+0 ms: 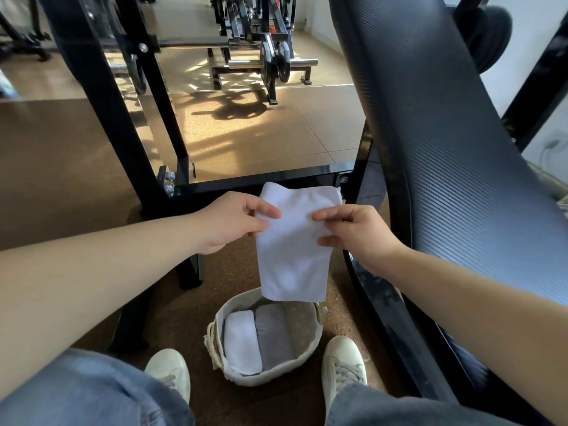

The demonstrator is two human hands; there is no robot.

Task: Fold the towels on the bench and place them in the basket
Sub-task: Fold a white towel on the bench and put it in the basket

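L hand [233,222] pinches the white towel [292,250] at its left edge, thumb & forefinger closed on the cloth. R hand [358,232] pinches the right edge likewise, other fingers curled. Towel hangs in air, lower edge just over the basket [270,376] rim. Inside, 1 white folded towel [242,345] & 1 grey folded towel [273,339] lie side by side, bare lining to their right. The bench pad [445,149] is close on the R.
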